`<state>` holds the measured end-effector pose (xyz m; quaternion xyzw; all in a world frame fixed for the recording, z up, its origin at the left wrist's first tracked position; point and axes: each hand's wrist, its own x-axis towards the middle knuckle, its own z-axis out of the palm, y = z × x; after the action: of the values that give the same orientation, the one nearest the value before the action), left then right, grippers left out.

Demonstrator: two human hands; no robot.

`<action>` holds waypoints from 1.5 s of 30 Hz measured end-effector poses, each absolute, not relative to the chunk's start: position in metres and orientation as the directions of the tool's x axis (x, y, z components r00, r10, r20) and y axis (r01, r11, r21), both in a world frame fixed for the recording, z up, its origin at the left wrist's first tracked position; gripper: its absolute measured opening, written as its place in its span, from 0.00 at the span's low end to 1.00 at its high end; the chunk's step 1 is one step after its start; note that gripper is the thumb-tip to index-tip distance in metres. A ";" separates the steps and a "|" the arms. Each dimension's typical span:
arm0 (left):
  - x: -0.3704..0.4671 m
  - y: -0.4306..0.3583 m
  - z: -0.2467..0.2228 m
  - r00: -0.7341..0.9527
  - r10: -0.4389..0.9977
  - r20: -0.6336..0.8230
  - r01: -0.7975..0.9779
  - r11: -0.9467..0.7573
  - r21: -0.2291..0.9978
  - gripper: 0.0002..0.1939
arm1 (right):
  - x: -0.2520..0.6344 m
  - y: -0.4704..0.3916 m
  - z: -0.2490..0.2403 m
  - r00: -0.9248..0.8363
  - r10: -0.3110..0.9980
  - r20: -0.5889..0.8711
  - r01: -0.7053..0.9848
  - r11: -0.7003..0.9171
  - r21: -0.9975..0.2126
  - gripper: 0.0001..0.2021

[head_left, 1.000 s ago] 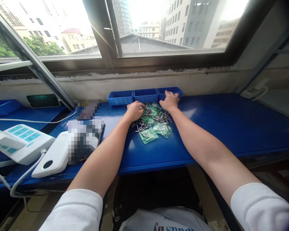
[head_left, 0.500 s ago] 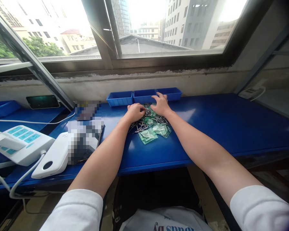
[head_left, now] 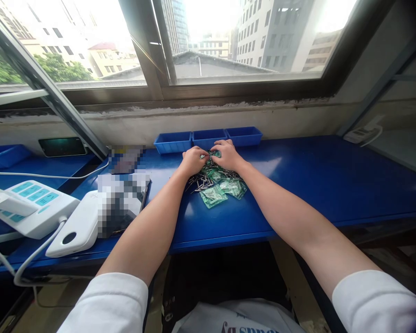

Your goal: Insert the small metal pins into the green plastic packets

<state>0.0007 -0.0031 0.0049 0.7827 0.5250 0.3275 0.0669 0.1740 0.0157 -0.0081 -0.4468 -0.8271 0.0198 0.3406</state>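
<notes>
My left hand (head_left: 193, 160) is at the far side of a heap of small dark metal screw-like pieces (head_left: 201, 181), its thumb and fingers drawn together. Opposite it, my right hand (head_left: 227, 156) has its fingers curled inward, and the fingertips of both hands nearly meet. Bits of green show at the fingertips, but what they pinch is too small and covered to name. Green clear plastic packets (head_left: 213, 196) lie among the pieces and at the near edge of the heap. Another packet (head_left: 233, 187) rests just below my right wrist.
Three joined blue bins (head_left: 173, 142) stand against the wall behind my hands. To the left are a white power strip (head_left: 34, 203), a white power bank (head_left: 74, 226) and cables on the blue table (head_left: 315, 185). A phone (head_left: 62, 146) leans farther back.
My right hand has come down and left from near the bins, and its fingers have drawn in toward my left hand. My left hand has barely shifted.
</notes>
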 end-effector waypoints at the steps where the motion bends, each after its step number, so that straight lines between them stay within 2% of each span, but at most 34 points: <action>1: 0.001 -0.003 0.006 0.216 0.846 0.487 0.741 -0.467 0.483 0.11 | 0.174 0.015 -0.007 -0.381 0.744 0.549 0.709 0.616 -0.342 0.13; 3: 0.002 -0.004 0.008 0.185 0.821 0.540 0.658 -0.512 0.553 0.12 | 0.173 0.013 -0.004 -0.409 0.730 0.547 0.673 0.646 -0.359 0.12; 6: 0.004 -0.006 0.012 0.155 0.823 0.546 0.550 -0.531 0.644 0.11 | 0.172 0.009 0.000 -0.439 0.712 0.548 0.618 0.682 -0.391 0.11; 14: 0.001 -0.001 0.009 0.085 0.832 0.548 0.413 -0.530 0.741 0.11 | 0.171 0.005 0.005 -0.367 0.756 0.541 0.487 0.652 -0.581 0.08; 19: 0.001 -0.002 0.010 0.088 0.842 0.532 0.520 -0.494 0.697 0.13 | 0.171 0.010 0.003 -0.294 0.764 0.574 0.471 0.638 -0.609 0.09; 25: 0.003 -0.006 0.014 0.059 0.852 0.519 0.628 -0.436 0.645 0.13 | 0.172 0.008 0.008 -0.238 0.792 0.563 0.220 0.608 -0.763 0.09; 30: 0.003 -0.006 0.014 0.063 0.863 0.501 0.648 -0.417 0.637 0.16 | 0.174 0.007 0.010 -0.226 0.830 0.509 0.152 0.547 -0.823 0.13; 33: 0.003 -0.006 0.013 0.075 0.874 0.481 0.642 -0.411 0.647 0.18 | 0.177 0.010 0.009 -0.172 0.848 0.501 0.225 0.529 -0.818 0.16; 35: 0.002 -0.006 0.012 0.073 0.882 0.466 0.649 -0.397 0.649 0.20 | 0.181 0.014 0.008 -0.101 0.846 0.524 0.351 0.523 -0.777 0.18; 40: -0.001 -0.005 0.008 0.090 0.898 0.431 0.723 -0.357 0.591 0.17 | 0.196 0.026 0.003 0.002 0.817 0.576 0.724 0.396 -0.564 0.21; 45: -0.002 -0.003 0.005 0.145 0.900 0.412 0.761 -0.367 0.534 0.18 | 0.205 0.036 -0.003 0.047 0.875 0.481 0.821 0.240 -0.517 0.28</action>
<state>-0.0015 -0.0026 0.0055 0.7500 0.5537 0.3479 0.0995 0.2051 0.0357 -0.0031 -0.6153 -0.6894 0.0354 0.3807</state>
